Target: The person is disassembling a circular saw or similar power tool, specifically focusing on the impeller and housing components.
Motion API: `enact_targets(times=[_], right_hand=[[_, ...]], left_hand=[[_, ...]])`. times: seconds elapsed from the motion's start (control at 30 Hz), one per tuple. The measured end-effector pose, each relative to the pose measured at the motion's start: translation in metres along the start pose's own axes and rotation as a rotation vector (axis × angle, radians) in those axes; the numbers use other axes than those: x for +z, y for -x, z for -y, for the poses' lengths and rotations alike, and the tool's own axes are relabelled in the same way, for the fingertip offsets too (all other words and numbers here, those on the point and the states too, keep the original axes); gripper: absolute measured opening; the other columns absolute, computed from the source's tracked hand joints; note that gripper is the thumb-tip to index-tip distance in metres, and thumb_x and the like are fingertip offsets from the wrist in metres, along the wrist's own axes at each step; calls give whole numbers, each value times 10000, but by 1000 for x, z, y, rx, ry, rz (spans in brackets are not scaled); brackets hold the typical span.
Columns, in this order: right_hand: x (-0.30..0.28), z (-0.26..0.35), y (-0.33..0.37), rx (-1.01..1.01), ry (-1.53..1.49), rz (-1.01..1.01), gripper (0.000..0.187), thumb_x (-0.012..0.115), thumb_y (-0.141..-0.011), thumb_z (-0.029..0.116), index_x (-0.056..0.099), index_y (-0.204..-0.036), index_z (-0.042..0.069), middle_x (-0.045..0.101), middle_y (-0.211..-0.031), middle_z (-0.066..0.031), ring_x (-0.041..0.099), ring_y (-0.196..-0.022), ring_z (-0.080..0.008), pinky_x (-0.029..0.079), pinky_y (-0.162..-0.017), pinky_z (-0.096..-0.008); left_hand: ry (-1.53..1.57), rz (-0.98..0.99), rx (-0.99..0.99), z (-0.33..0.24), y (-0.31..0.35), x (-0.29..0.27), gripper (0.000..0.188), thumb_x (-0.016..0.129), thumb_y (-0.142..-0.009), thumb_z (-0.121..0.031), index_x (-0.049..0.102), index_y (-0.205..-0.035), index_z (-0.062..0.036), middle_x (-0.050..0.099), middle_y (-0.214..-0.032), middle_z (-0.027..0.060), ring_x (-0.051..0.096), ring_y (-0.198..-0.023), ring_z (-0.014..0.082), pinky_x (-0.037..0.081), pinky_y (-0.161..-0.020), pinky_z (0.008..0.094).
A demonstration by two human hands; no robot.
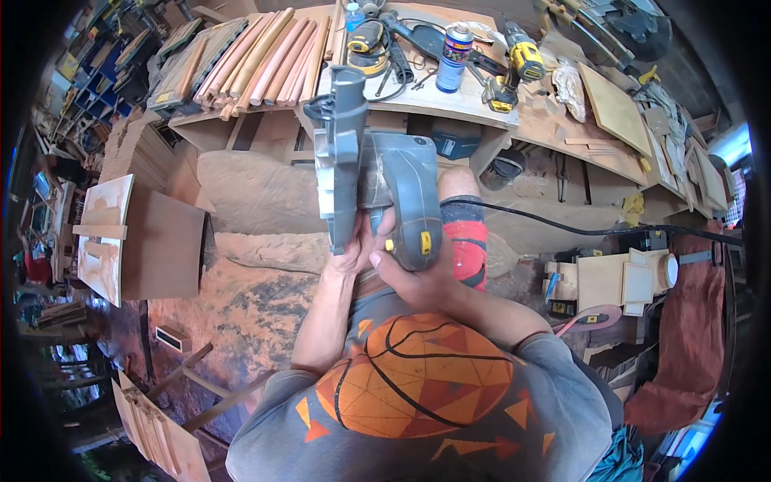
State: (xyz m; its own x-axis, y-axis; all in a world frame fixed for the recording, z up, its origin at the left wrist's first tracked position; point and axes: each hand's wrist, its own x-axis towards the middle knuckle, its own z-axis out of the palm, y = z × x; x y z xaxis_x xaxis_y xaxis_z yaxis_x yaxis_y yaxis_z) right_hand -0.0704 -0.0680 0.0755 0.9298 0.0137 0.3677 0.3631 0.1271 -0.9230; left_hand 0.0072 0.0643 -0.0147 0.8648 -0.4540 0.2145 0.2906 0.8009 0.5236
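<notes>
Upright in front of my chest is a dark grey corded power tool (418, 197), with a long narrow part along its left side, a rounded handle and small yellow marks. Its exact kind I cannot make out. My left hand (353, 247) grips it low down, near the long part, fingers partly hidden behind it. Around the lower end of the handle closes my right hand (416, 277), its thumb close to my left hand. A black cord (554, 228) runs off to the right beside the tool.
Ahead, the workbench (337, 100) carries several wooden sticks (265, 60), a sander (368, 48), a spray can (455, 58) and a yellow drill (524, 60). A wooden box (161, 249) stands left. Boards (606, 281) and a tape measure (593, 319) lie right. Sawdust covers the floor.
</notes>
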Motion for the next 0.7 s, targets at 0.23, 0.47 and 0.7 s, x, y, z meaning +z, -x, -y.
enact_targets(times=[0.23, 0.47, 0.7], right_hand=[[-5, 4, -1, -24, 7, -36, 402, 701, -886, -36, 534, -1250, -2, 638, -930, -11, 619, -857, -76, 506, -786, -256], [-6, 13, -10, 129, -85, -120, 251, 681, -865, -22, 615, -1100, 35, 624, -941, -8, 621, -801, -72, 535, -692, -265], [-14, 22, -21, 225, -381, -220, 435, 653, -847, -34, 530, -1264, -22, 619, -958, -43, 639, -780, -123, 539, -750, -299]], left_hand=[[-34, -181, -62, 10, 9, 3, 669, 684, -982, -403, 457, -1501, -48, 552, -1447, 98, 520, -1324, 227, 421, -1136, 416], [-36, -31, -116, 4, 8, -3, 713, 676, -984, -440, 427, -1531, -58, 525, -1484, 117, 522, -1334, 238, 475, -1081, 358], [-166, -220, -23, 7, 7, 6, 774, 785, -921, -373, 406, -1537, -97, 500, -1501, 81, 515, -1346, 236, 439, -1120, 419]])
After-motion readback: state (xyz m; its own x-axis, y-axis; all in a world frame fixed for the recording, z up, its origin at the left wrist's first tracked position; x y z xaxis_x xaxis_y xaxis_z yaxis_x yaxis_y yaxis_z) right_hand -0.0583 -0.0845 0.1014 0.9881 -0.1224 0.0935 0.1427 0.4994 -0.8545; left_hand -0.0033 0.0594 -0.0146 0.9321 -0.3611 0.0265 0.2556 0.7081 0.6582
